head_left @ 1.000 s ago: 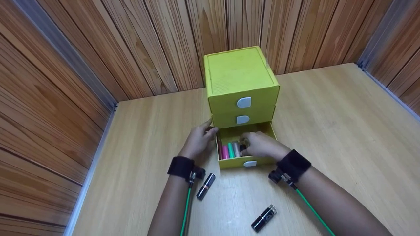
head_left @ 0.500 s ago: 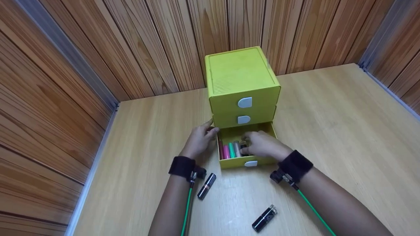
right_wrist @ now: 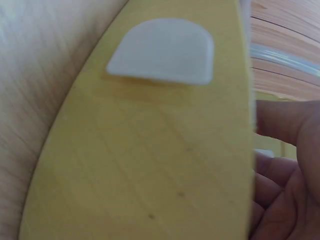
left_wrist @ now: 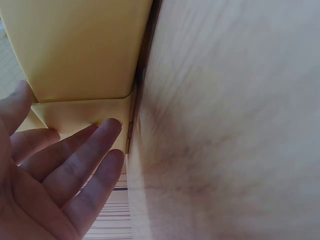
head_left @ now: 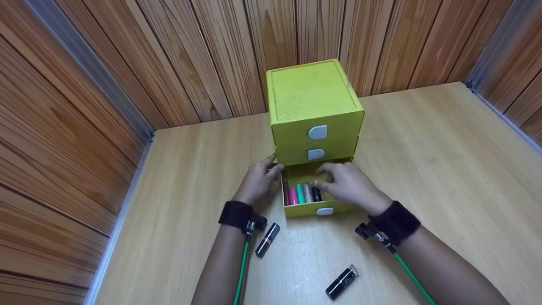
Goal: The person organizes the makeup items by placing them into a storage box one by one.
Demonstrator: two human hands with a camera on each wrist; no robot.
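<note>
A yellow unit of drawers (head_left: 315, 91) stands at the back, its bottom drawer (head_left: 300, 211) pulled out. Inside that drawer lie slim lipstick-like tubes side by side: a pink tube (head_left: 293, 196), a green tube (head_left: 300, 194), a grey tube (head_left: 308, 192) and a black tube (head_left: 316, 195). Over the drawer's right part is my right hand (head_left: 351, 184), thumb and forefinger apart, thumb tip close by the black tube. My left hand (head_left: 256, 180) rests at the left side of the unit and drawer, fingers extended along the yellow wall (left_wrist: 82, 112) in the left wrist view.
On the table in front lie a black tube with a gold-coloured band (head_left: 267, 240), near my left wrist, and a black tube with a clear cap (head_left: 342, 282). A wood-panelled wall (head_left: 237, 51) rises behind the unit. White tabs (head_left: 324, 211) mark the drawer fronts.
My right hand has let go of the black tube in the drawer, spread thumb and forefinger, and moved slightly right. My left hand stays at the unit's side.
</note>
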